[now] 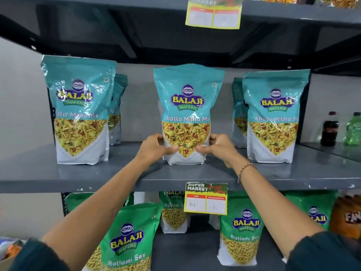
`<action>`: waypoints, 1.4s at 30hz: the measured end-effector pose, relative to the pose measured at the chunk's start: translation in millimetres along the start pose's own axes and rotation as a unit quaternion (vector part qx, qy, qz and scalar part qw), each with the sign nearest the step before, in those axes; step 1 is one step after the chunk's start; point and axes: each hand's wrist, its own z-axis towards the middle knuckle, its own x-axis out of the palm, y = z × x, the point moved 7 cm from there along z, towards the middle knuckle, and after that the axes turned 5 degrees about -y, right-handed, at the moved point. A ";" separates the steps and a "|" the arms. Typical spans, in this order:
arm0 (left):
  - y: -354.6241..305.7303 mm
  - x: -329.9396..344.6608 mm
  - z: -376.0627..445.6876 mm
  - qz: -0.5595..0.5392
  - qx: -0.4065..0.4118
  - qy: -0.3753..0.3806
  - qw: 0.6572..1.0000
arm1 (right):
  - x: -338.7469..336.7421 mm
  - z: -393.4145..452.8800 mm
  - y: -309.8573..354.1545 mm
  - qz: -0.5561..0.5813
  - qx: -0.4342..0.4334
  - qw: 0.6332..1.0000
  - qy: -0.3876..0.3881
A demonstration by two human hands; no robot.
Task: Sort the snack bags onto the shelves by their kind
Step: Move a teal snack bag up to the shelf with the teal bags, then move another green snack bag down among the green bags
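Observation:
A teal Khatta Mitha Mix bag [187, 106] stands upright in the middle of the grey middle shelf [39, 173]. My left hand [154, 148] grips its lower left side and my right hand [219, 147] grips its lower right side. More teal bags of the same kind stand on that shelf, one at the left [78, 106] and one at the right [273, 114], each with another behind it. Green Ratlami Sev bags [241, 231] fill the shelf below.
A yellow price tag [206, 200] hangs from the middle shelf's front edge and another tag [214, 14] from the shelf above. A dark bottle [330, 130] and a green bottle [353, 130] stand at the far right. An orange bag [349, 216] sits at the lower right.

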 end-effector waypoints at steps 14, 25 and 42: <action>8.1 4.5 2.6 0.025 0.003 0.003 1.000 | 6.1 2.8 -5.1 -0.003 -0.008 0.999 0.033; 11.2 3.9 -1.2 0.075 0.006 0.026 0.997 | 4.4 -9.6 -4.9 -0.036 0.009 0.999 0.011; 6.0 -27.4 -157.5 -0.105 0.064 -0.028 0.992 | 59.1 -167.8 31.6 0.026 -0.065 0.993 -0.092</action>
